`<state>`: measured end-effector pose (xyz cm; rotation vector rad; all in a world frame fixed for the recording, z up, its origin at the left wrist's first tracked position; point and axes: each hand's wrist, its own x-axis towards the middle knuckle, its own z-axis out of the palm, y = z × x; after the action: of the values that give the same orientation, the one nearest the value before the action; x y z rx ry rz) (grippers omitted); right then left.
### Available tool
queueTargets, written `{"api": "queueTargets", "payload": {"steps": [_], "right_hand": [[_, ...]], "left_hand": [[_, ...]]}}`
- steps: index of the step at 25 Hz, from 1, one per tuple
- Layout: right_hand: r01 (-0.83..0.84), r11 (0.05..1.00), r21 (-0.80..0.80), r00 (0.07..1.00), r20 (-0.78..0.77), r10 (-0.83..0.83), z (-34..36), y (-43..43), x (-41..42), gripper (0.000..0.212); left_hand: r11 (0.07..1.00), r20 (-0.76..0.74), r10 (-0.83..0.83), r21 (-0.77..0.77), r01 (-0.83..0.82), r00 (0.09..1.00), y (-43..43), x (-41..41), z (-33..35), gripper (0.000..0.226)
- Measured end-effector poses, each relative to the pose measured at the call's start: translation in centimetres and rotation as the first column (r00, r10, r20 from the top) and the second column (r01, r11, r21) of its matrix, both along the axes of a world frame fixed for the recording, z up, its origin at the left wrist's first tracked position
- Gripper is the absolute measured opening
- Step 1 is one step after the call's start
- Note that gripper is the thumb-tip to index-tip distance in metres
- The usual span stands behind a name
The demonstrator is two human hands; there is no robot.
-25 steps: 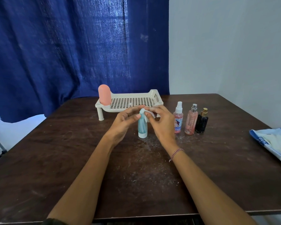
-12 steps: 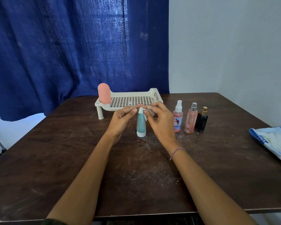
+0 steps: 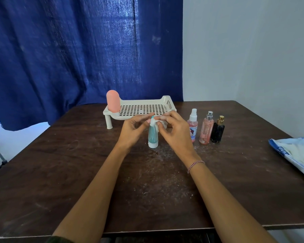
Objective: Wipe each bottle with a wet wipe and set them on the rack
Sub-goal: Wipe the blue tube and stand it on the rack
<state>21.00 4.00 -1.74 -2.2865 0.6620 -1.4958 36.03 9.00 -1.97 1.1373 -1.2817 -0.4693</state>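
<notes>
A teal bottle with a white base stands upright on the table, in front of the cream perforated rack. My left hand pinches its tip from the left. My right hand holds a white wet wipe against the bottle's top from the right. A pink bottle stands on the rack's left end. To the right of my hands stand three bottles in a row: a pink spray bottle with a white cap, a pink bottle with a silver cap and a black bottle with a gold cap.
The dark wooden table carries a blue and white wipe packet at its right edge. A blue curtain hangs behind the table and a pale wall stands at the right.
The wipe has slid from over the bottle's cap to its right side near the top. Both hands have stayed at the bottle's top, and the bottle stays upright on the table.
</notes>
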Motion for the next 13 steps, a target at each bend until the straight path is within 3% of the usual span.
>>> {"api": "queueTargets", "payload": {"steps": [13], "right_hand": [[-0.03,0.999,0.031,0.996,-0.087,0.033,0.33,0.22,-0.55,0.025]], "left_hand": [[1.0,-0.082,0.01,0.012,-0.009,0.997,-0.29,0.16,-0.3,0.032]]}}
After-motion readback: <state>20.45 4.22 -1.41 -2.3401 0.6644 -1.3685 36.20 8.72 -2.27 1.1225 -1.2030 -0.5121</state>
